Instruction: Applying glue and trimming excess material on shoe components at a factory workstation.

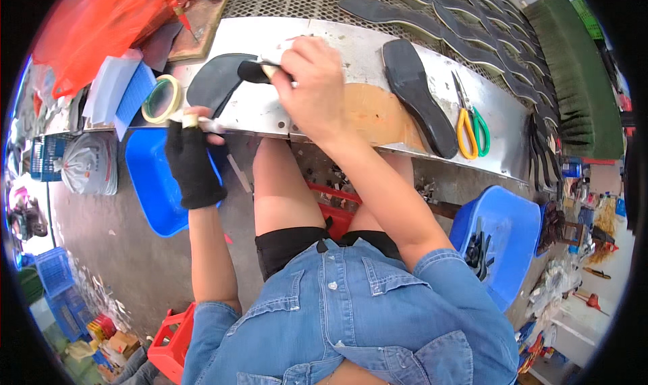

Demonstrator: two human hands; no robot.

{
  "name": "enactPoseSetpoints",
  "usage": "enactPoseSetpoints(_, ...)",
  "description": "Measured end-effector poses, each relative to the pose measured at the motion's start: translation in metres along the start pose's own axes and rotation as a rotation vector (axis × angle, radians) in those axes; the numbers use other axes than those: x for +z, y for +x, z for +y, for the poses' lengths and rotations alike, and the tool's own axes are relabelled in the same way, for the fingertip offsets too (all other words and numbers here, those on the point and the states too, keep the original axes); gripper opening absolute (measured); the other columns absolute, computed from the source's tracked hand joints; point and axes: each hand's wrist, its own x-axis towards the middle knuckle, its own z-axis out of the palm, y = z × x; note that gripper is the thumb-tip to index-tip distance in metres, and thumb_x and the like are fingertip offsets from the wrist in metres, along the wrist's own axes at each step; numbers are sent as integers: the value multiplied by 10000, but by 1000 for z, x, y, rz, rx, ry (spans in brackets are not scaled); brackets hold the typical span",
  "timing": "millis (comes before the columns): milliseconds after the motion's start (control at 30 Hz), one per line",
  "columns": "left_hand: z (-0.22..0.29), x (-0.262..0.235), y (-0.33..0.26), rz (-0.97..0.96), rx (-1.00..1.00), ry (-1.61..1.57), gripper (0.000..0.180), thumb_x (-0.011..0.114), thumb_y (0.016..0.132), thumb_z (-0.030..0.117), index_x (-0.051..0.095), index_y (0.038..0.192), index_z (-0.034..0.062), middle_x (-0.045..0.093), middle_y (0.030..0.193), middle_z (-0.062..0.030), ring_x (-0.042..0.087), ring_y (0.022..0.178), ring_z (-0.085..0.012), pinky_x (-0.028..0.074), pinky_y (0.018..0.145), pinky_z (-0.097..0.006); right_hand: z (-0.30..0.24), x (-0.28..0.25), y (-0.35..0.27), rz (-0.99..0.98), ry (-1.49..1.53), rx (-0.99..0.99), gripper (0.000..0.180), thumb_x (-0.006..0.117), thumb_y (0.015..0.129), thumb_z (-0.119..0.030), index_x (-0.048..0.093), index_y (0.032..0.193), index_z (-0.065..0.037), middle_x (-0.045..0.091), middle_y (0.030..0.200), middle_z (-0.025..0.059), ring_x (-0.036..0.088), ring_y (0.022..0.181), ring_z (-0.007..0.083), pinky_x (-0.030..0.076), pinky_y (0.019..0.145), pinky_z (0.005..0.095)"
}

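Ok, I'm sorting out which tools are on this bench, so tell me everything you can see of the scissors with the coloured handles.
The scissors lie flat on the silvery metal bench, at the person's right, blades shut and pointing away from the person. One handle loop is yellow, the other green, plastic by the look; the blades are slim grey metal. They rest just right of a single dark insole, apart from it. Neither hand touches them.

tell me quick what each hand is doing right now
Left hand: gloved, pressing the black insole at the table edge.
Right hand: closed on a small brush.
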Motion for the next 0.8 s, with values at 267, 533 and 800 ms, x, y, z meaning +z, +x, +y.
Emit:
enactPoseSetpoints(267,-7,66,-33,-472,-632,-813,438,465,945,310,466,1250,-3,580,1134,-148,595,989,-254,501,849,-367,-38,-86,-45,-225,-21,-28,219,680,648,-159,629,836,-59,554,971,79,511,1051,300,364,928,469)
enactPoseSetpoints(533,32,97,-37,-309,-610,-653,402,517,912,321,538,1156,2,649,969,-136,641,721,-170,507,548,-241,74,-187,-82,-396,-551,548,479,740,665,-270,587,1045,-21,549,896,129,554,851,287,455,764,393)
enactPoseSetpoints(800,16,92,-34,-432,-658,-853,467,498,922,300,418,1301,41,495,1275,-166,534,1120,-313,471,918,-437,44,-213,-98,120,1418,967,436,495,890,-215,439,1241,37,588,1116,192,638,943,351,535,812,380)
